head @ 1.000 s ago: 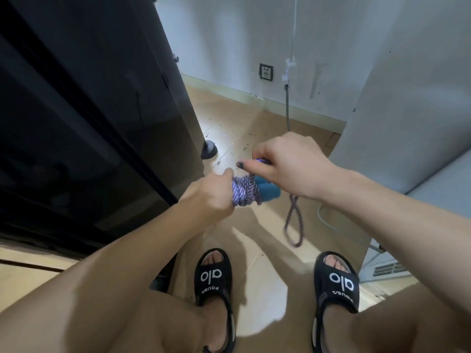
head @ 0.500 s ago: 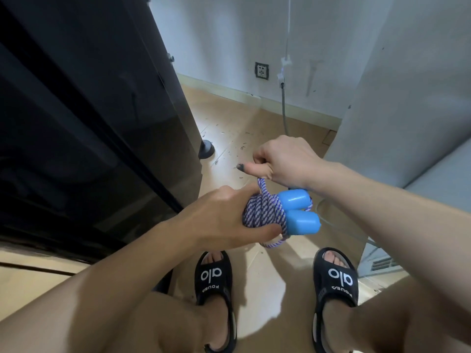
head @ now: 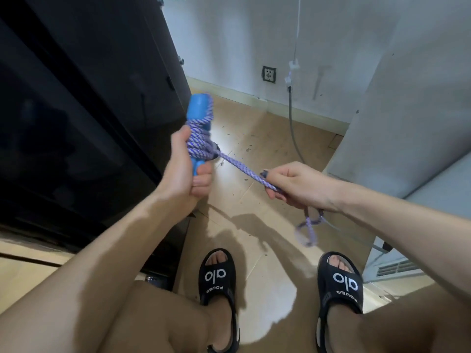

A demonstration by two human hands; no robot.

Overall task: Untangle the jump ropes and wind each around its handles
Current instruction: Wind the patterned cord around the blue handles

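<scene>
**Rope held taut for the last turns around the blue handles**

The left hand [head: 187, 171] grips the lower end of the blue handles [head: 197, 115], its fingers curled round them and the thumb lying up against the coils, so the bundle stands roughly upright and steady while rope goes on. The handles sit left of centre, raised above the floor [head: 254, 154] and close in front of the dark cabinet [head: 84, 103]. The purple-and-white rope [head: 244, 170] is wrapped in many turns around their middle, leaving the top of a handle bare.

From the coils a straight length runs down and right to the right hand [head: 295, 186], which pinches it between thumb and curled fingers. The two hands are well apart, and that seems to be the point: the pull keeps the strand tight, so each turn should bed firmly instead of slumping.

Below the right hand a short looped tail [head: 308, 230] dangles, blurred, above the floor. Judging by how little is left, the winding of this rope is nearly finished; the tail would need tucking under a turn to hold.

The person's feet in black sandals [head: 216, 276] stand near, and a wall socket [head: 269, 74] lies far.
</scene>
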